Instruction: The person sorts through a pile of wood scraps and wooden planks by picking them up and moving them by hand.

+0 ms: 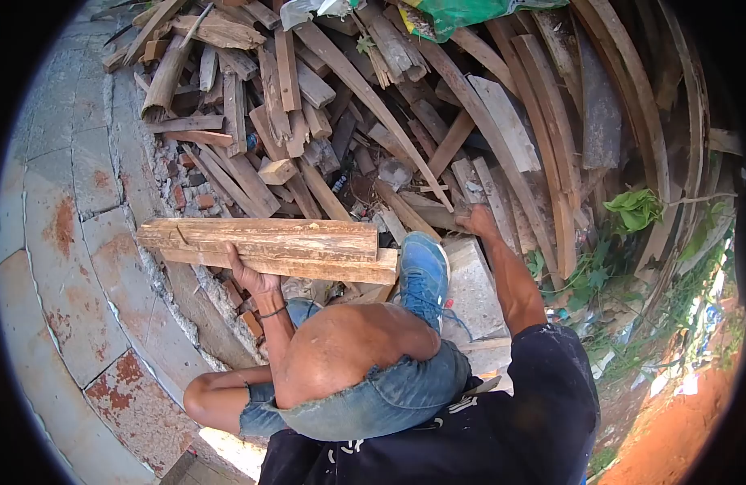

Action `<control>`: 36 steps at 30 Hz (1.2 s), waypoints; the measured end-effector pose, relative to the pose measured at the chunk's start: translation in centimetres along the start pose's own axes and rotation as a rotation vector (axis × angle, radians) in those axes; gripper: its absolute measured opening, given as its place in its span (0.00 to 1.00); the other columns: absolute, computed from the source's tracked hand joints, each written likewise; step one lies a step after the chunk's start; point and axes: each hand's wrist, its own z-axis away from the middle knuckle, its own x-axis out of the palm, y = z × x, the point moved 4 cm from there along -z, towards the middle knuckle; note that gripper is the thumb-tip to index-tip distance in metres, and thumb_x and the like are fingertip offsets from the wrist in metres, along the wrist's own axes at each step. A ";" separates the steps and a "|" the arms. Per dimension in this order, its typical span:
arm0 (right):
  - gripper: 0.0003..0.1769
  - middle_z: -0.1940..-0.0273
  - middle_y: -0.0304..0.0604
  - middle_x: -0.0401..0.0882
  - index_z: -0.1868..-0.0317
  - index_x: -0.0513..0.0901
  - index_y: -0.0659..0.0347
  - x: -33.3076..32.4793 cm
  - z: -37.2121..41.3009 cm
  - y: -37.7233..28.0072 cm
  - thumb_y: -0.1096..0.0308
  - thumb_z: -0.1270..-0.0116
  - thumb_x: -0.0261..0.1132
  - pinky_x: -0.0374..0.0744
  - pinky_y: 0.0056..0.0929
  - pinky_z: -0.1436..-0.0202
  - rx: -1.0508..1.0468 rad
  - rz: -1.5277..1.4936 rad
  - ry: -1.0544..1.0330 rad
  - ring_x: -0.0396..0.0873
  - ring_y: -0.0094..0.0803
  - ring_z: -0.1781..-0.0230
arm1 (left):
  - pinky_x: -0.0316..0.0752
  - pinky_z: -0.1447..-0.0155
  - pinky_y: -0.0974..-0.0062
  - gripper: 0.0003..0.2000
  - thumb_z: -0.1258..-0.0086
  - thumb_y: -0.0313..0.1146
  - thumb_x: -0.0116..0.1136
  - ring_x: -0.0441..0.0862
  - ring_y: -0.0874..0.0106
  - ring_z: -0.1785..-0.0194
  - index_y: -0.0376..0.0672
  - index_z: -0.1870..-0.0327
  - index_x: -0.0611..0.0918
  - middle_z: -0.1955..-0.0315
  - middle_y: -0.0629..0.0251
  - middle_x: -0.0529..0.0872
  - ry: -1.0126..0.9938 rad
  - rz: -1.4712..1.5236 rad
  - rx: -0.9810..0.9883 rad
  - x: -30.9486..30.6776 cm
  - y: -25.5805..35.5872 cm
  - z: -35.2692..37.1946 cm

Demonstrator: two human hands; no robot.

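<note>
My left hand (255,279) is closed round a short length of weathered timber (284,234), held level above the pile. It looks like two boards lying along each other, with a bent nail near the left end. My right hand (475,221) is down at the pile, its fingers curled at the end of a grey piece of wood (433,213); the fingertips are partly hidden. Between my hands, my blue shoe (424,275) rests beside a pale concrete slab (467,287).
A heap of old wooden offcuts (340,121) fills the space ahead, with long beams (551,153) curving along the right. Grey paving slabs (73,242) lie to the left. A green plastic sack (470,14) sits on top. Leafy plants (634,210) grow at the right.
</note>
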 end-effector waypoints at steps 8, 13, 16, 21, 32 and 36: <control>0.29 0.67 0.65 0.83 0.61 0.86 0.69 -20.6 9.5 -7.8 0.51 0.59 0.70 0.80 0.44 0.54 -0.152 0.108 0.022 0.85 0.53 0.62 | 0.76 0.35 0.55 0.27 0.31 0.45 0.63 0.79 0.59 0.42 0.39 0.37 0.72 0.45 0.55 0.80 -0.076 0.023 -0.041 2.5 -1.0 -0.4; 0.23 0.74 0.59 0.82 0.66 0.86 0.67 -28.6 19.4 -14.2 0.55 0.58 0.71 0.80 0.41 0.61 -0.176 0.153 0.311 0.83 0.53 0.71 | 0.76 0.36 0.57 0.26 0.31 0.44 0.64 0.80 0.61 0.43 0.39 0.38 0.72 0.46 0.57 0.81 -0.099 0.049 -0.049 1.9 -2.0 -1.2; 0.22 0.77 0.60 0.79 0.68 0.85 0.66 -31.8 22.5 -17.2 0.55 0.58 0.70 0.79 0.42 0.62 -0.192 -0.026 0.432 0.81 0.50 0.73 | 0.76 0.36 0.58 0.27 0.32 0.42 0.65 0.79 0.62 0.43 0.39 0.37 0.71 0.46 0.58 0.80 -0.093 0.084 -0.011 2.6 -2.7 -0.9; 0.22 0.72 0.63 0.80 0.67 0.83 0.66 -30.2 22.0 -23.8 0.54 0.53 0.69 0.79 0.48 0.59 -0.467 0.162 0.373 0.81 0.58 0.67 | 0.76 0.36 0.60 0.31 0.34 0.46 0.66 0.78 0.61 0.41 0.39 0.35 0.69 0.44 0.56 0.78 -0.163 0.100 -0.006 3.1 -3.4 -0.6; 0.24 0.75 0.60 0.80 0.71 0.79 0.71 -29.5 27.4 -39.2 0.52 0.47 0.66 0.80 0.47 0.64 -0.851 0.322 0.438 0.82 0.57 0.72 | 0.80 0.43 0.58 0.34 0.40 0.44 0.69 0.81 0.59 0.48 0.36 0.37 0.69 0.50 0.53 0.80 -0.201 0.146 0.107 0.8 3.9 -0.6; 0.25 0.76 0.62 0.79 0.71 0.78 0.72 -27.3 23.3 -41.3 0.52 0.47 0.67 0.79 0.47 0.65 -0.853 0.269 0.344 0.81 0.57 0.71 | 0.81 0.46 0.60 0.34 0.43 0.43 0.69 0.82 0.59 0.52 0.35 0.37 0.70 0.52 0.53 0.80 -0.240 0.171 0.077 0.2 6.0 -1.0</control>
